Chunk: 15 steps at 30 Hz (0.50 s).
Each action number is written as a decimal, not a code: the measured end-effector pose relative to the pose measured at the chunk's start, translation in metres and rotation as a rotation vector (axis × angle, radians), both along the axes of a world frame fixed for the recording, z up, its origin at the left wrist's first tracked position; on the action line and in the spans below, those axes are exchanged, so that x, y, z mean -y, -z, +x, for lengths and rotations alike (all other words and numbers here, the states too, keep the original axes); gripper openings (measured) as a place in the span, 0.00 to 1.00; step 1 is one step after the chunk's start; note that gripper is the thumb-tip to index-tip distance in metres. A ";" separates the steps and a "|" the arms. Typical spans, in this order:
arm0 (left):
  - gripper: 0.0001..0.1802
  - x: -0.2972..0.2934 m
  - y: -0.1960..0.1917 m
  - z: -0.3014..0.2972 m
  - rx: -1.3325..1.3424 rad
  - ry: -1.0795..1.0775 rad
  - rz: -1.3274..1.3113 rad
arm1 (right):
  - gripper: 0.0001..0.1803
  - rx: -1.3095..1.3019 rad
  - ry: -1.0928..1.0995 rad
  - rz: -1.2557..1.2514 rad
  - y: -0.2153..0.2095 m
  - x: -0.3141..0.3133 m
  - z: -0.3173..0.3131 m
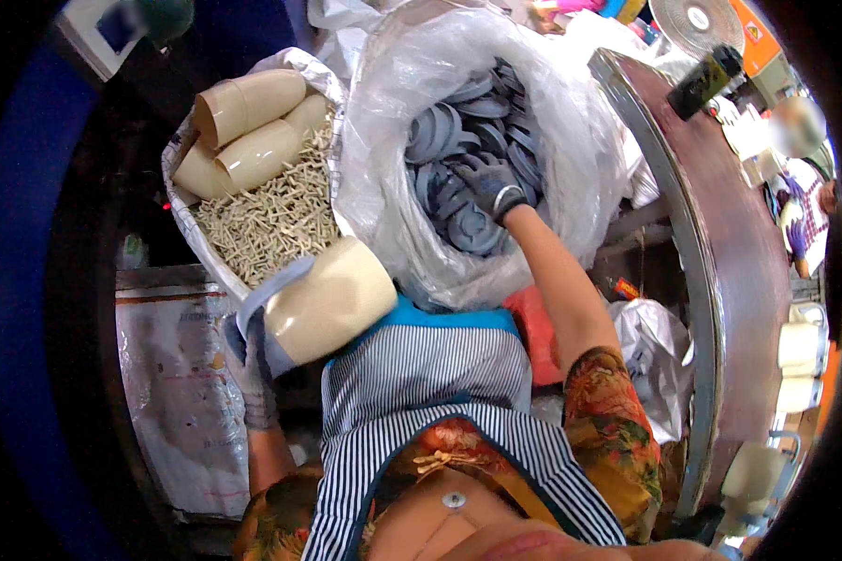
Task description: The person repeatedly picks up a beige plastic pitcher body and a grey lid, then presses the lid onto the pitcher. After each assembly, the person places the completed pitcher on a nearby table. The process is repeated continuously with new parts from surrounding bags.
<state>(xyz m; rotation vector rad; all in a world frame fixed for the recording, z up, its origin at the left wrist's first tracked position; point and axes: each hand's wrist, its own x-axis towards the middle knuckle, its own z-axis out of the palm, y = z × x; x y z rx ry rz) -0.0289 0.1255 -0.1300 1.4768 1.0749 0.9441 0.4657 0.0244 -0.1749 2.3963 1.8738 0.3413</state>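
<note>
1. Cream plastic jug (pixel 332 301) with a grey handle sits in my left hand (pixel 253 360), tilted on its side against my striped apron (pixel 421 393), just below the sack of small pale sticks.
2. My left hand, in a grey knit glove, is wrapped around the jug's grey handle; the fingers are closed on it.
3. My right hand (pixel 489 184), also in a grey glove, reaches down into the clear plastic bag (pixel 384 140) and rests on the grey round lids (pixel 458 131) heaped inside.
4. The right fingers are bent over the lids; I cannot tell whether they have one pinched or only lie on the pile.
5. To the left of that bag stands a white woven sack (pixel 189 224), holding the pale sticks (pixel 271 215) and more cream jugs (pixel 248 117) lying on top of them at the far end.
6. A curved brown table (pixel 720 243) with a metal rim runs along my right side.
7. Cream jugs (pixel 795 360) stand near its lower right edge.
8. Another person (pixel 805 206) is at the far right, beyond the table.
</note>
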 end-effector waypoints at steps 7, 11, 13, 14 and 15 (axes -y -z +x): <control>0.18 0.003 -0.001 0.014 -0.007 0.077 0.125 | 0.33 -0.201 0.262 0.037 -0.020 0.016 -0.011; 0.18 0.006 0.004 0.029 0.075 0.100 0.162 | 0.23 -1.278 0.435 0.688 -0.087 0.176 -0.067; 0.18 0.017 -0.021 0.046 0.050 0.158 0.154 | 0.24 -1.215 0.605 0.645 -0.069 0.246 -0.112; 0.17 0.023 -0.026 0.054 0.058 0.166 0.132 | 0.28 -1.233 0.729 0.610 -0.051 0.279 -0.136; 0.17 0.029 -0.031 0.054 0.058 0.163 0.114 | 0.30 -1.170 0.733 0.606 -0.036 0.290 -0.166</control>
